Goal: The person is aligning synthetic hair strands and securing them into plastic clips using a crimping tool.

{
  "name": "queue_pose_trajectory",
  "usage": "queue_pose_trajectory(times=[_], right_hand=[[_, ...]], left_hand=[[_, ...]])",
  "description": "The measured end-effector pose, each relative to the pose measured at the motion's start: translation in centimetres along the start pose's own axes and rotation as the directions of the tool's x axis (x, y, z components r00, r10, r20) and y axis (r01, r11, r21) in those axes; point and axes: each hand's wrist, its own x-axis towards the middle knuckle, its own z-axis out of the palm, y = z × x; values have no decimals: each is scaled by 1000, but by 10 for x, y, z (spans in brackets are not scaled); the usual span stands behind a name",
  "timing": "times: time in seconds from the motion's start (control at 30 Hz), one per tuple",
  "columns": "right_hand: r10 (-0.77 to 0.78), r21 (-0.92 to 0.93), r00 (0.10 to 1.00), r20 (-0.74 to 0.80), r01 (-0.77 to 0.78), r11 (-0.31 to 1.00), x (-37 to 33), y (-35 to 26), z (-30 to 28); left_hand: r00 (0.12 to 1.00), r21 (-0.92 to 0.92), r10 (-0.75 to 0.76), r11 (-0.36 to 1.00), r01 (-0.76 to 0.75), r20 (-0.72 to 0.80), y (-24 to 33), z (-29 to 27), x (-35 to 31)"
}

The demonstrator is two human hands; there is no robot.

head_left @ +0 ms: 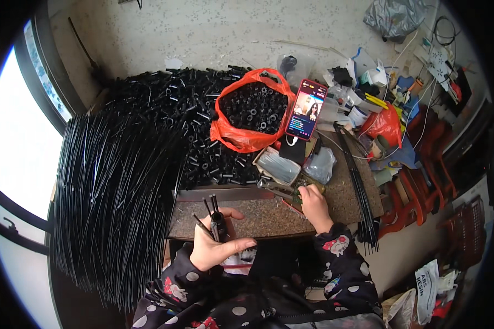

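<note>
My left hand (209,251) is closed round a short black tubular part (219,221) above the front edge of the table. Several thin black rods (214,202) stick up from that grip, and the thumb points off to the right. Further right, my right hand (315,208) reaches over the tabletop with its fingers bent together beside a green-handled tool (303,192). What its fingertips hold, if anything, is hidden. Just beyond them are an open box of clear thin strips (279,165) and a clear plastic bag (320,164).
A large heap of black tubular parts (159,93) covers the back of the table. Long black rods (115,192) hang over its left side. A red plastic bag (247,140) holds small black rings. A lit phone (307,109) leans beside it. More rods (358,189) lie rightward.
</note>
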Motion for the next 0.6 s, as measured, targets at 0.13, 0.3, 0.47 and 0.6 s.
queue_pose_trajectory(times=[0.13,0.3,0.47,0.6], right_hand=[[54,29,997,54,-56,998,0,5,0],[354,174,930,-104,-333,927,1,8,-13],[541,914,790,288,-395,91,21,-94,-66],[502,954,811,299,-248,-167,7,-186,-102]], left_hand=[[1000,-18,-11,1000,12,23,-2,2,4],[994,60,-57,997,51,89,3,0,-3],[995,102,47,993,-57,92,11,14,-8],[978,40,204,978,-205,46,25,33,-12]])
